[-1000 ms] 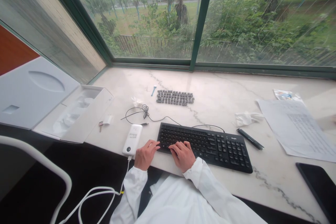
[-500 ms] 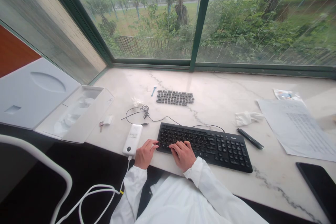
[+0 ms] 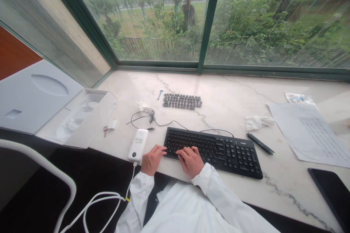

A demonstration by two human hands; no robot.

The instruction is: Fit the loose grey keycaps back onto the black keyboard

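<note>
A black keyboard (image 3: 239,158) lies slightly skewed at the front of the marble-patterned counter. My left hand (image 3: 152,158) is at its front left corner, thumb and fingertips closed on the edge. Over the lower left keys rests my right hand (image 3: 190,161), its fingers curled and drawn together at the tips. Anything small between those fingertips is hidden from me. Beyond the keyboard, small dark keycaps (image 3: 182,101) lie in several neat rows. A blue-and-white tool (image 3: 160,94) is left of them. Beside my left hand lies a white power bank (image 3: 138,145) with a white cable plugged in.
An open white box (image 3: 94,127) with clear plastic inside stands at the left. The keyboard's black cable (image 3: 151,115) is bundled behind the power bank. Toward the right lie a black pen (image 3: 260,143), a crumpled white wrapper (image 3: 258,122), a printed sheet (image 3: 308,134) and a phone (image 3: 329,194).
My left hand has shifted very slightly to the right along the keyboard's corner. My right hand and the keyboard look almost the same.
</note>
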